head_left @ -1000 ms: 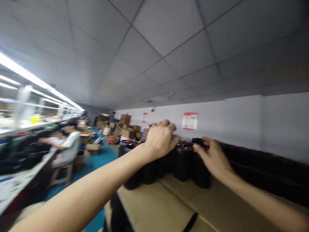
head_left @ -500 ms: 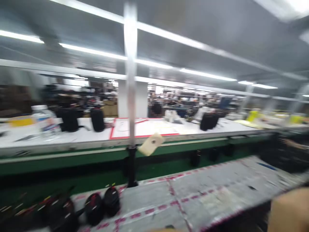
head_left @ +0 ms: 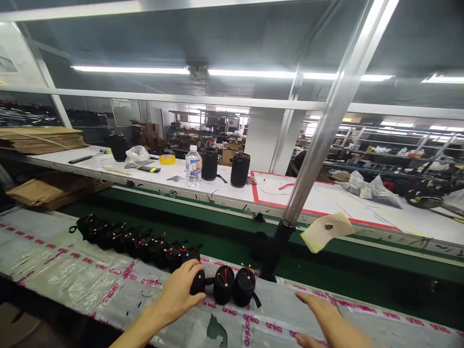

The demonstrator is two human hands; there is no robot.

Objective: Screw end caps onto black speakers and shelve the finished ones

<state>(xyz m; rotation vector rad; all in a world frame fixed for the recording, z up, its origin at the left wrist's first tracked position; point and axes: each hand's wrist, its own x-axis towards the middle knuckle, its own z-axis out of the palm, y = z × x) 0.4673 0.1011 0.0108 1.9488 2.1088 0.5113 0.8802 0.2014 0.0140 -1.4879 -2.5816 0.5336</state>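
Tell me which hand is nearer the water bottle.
Left. The left hand is in front of the water bottle, at a black cylinder; the right hand is farther off, rightward.

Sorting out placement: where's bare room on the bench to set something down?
Bench: between the rightmost black cylinder and the right hand. Also left of the left hand, on the near side of the cylinder row, bar small scraps. Crowded: along that row, and right beside the left hand, at another cylinder.

We see black cylinders point(head_left: 223, 291) with red and yellow wires point(head_left: 225, 277), a grey tabletop point(head_left: 277, 302) crossed by pink-lettered tape point(head_left: 273, 327), a green belt point(head_left: 224, 239) and a yellow roll point(head_left: 167, 160).
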